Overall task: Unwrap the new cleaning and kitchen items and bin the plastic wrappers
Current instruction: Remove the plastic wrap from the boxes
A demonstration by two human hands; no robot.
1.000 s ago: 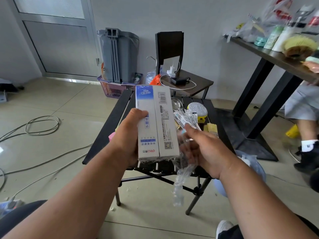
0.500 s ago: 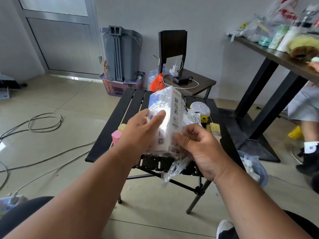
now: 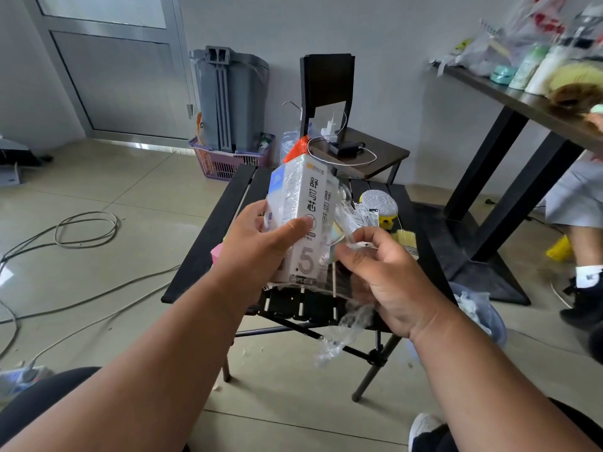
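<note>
A white and blue box pack [image 3: 301, 210], partly covered in clear plastic wrap, is held upright above the black slatted table [image 3: 208, 230]. My left hand [image 3: 261, 246] grips the pack from its left side, thumb across the front. My right hand [image 3: 385, 275] pinches the loosened clear wrapper [image 3: 342, 331] at the pack's right edge; a strip of it hangs down below my palm. On the table behind lie a glittery silver sponge [image 3: 380, 203], a yellow brush [image 3: 404, 239] and a pink item [image 3: 216, 252], partly hidden by my hands.
A bin with crumpled plastic [image 3: 476, 314] sits on the floor right of the table. A chair [image 3: 329, 93] with a charger stands behind, a grey bucket [image 3: 228, 99] in a purple basket [image 3: 225, 161] by the door. Cables [image 3: 85, 226] cross the floor left. A person's leg [image 3: 584, 256] is at right.
The pack has been turned so its printed front faces me and tilted back. My right hand has pulled more wrapper off the right side.
</note>
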